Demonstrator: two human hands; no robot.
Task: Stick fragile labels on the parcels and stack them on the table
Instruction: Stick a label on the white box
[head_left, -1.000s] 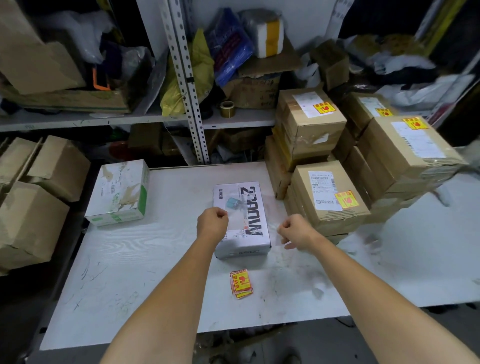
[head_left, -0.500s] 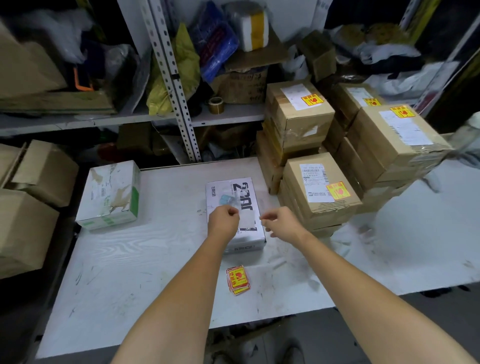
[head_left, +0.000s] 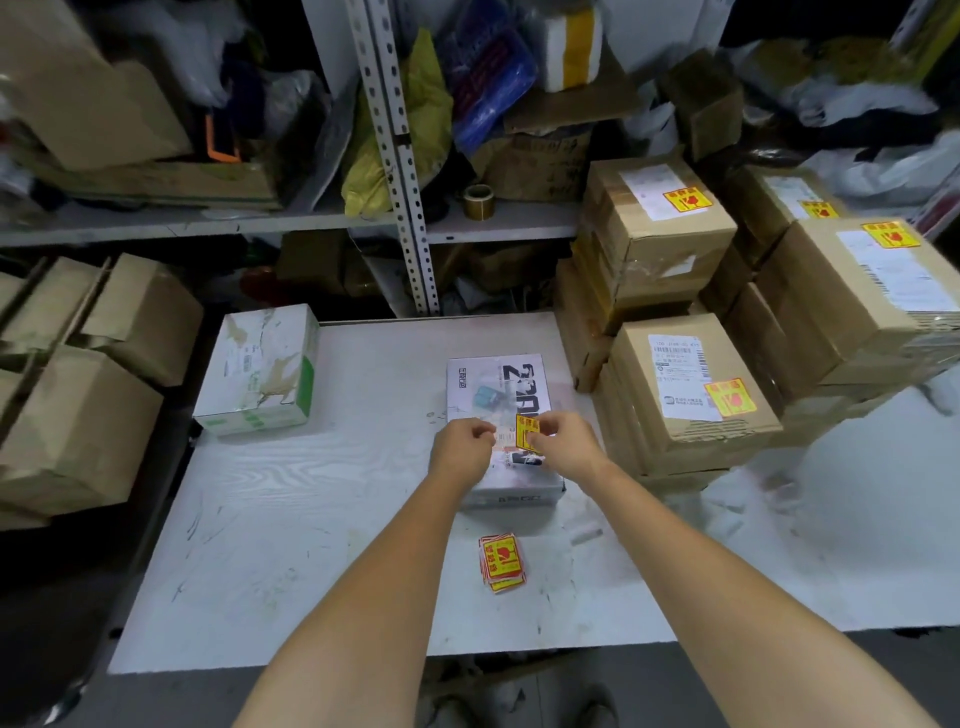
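Observation:
A flat white parcel with black lettering lies in the middle of the white table. Both hands hover over its near half. My right hand pinches a yellow and red fragile label by its right edge. My left hand is curled with its fingertips pinching the pale backing strip at the label's left side. A small pile of the same labels lies on the table, nearer to me than the parcel.
Brown labelled cartons are stacked on the table's right side. A white and green box sits at the far left corner. Cluttered shelving stands behind, and more cartons are piled left of the table.
My two hands have come together over the parcel. A yellow label now shows between them, where before only closed fists were seen. The camera has tilted a little.

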